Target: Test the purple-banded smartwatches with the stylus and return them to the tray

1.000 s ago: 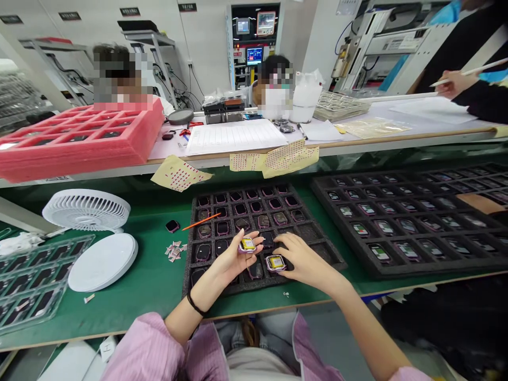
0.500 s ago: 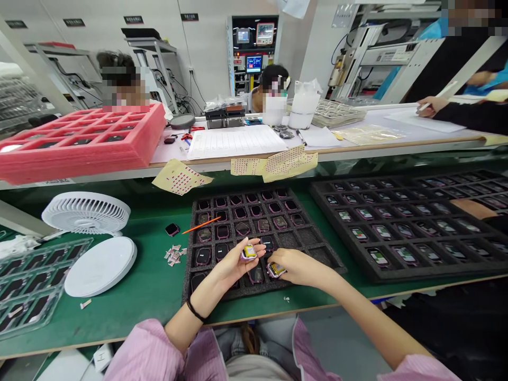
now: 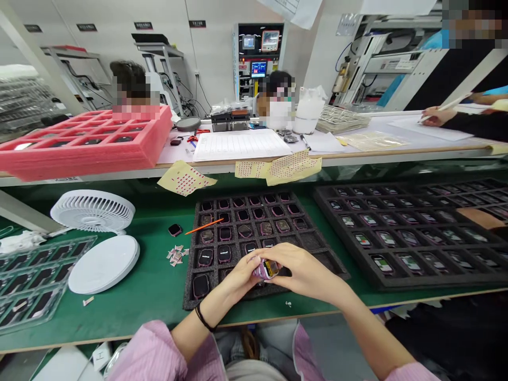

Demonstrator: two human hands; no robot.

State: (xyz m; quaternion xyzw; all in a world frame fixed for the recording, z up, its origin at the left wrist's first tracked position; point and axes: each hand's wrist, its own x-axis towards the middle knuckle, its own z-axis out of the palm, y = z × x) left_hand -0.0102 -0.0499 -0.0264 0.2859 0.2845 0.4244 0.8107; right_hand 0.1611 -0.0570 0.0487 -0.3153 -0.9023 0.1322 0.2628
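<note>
Both my hands meet above the front of a black foam tray [image 3: 337, 267]. Between them is a small purple-rimmed watch case [image 3: 266, 269] with a yellow part showing inside. My left hand [image 3: 245, 272] is closed around its left side. My right hand [image 3: 304, 267] grips it from the right with thumb and fingers. Whether a second case sits under the fingers, I cannot tell. Dark-faced watches [image 3: 225, 254] fill many of the tray's pockets, and an orange stick [image 3: 204, 226] lies across its left edge.
Left of the tray are a single watch [image 3: 174, 229], small paper-like pieces [image 3: 175, 255] and a white fan [image 3: 101, 264]. Another foam tray of watch cases [image 3: 381, 283] lies right, a person's arm over it. A shelf with a pink foam tray [image 3: 154, 143] runs behind.
My hands, which held two separate watch cases apart, have come together. My right hand has moved up and left to meet my left hand. The head view has shifted slightly.
</note>
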